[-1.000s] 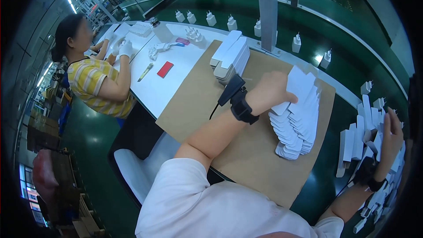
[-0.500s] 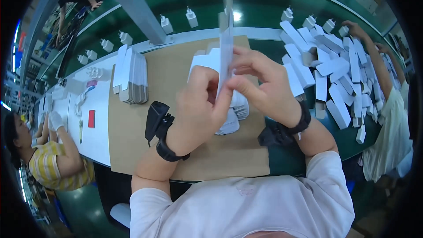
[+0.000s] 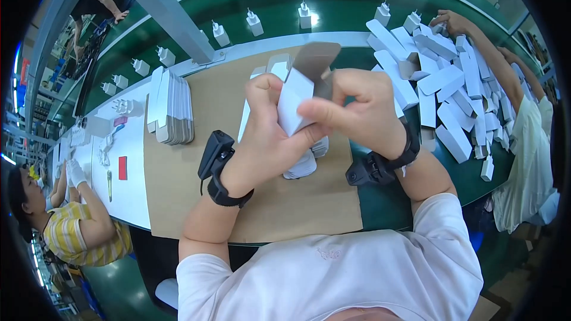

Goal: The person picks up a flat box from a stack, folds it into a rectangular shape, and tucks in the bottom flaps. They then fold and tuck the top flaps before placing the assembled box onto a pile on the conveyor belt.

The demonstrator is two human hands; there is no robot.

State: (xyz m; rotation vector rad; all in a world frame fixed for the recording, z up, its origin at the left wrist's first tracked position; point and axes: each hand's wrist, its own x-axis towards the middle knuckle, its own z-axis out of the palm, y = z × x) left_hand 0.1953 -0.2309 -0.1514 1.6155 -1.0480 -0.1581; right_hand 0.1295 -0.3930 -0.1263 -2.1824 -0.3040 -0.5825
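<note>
Between my two hands is a small white cardboard box, opened out into a square tube, its top flap standing up. My left hand grips its left side and lower end. My right hand pinches the right side, the thumb pressed on the front panel. Behind and below the hands lies a pile of flat white box blanks, partly hidden. A neat stack of flat box blanks stands to the left on the brown cardboard sheet.
Several white plug adapters stand in a row on the green belt. A heap of folded white boxes lies at right, where a co-worker's hand reaches in. At left are a red card and another seated person.
The flat blank has been squeezed open into a box shape and lowered between my hands. Plug adapters on the belt have shifted left. The co-worker's hand at right has moved left.
</note>
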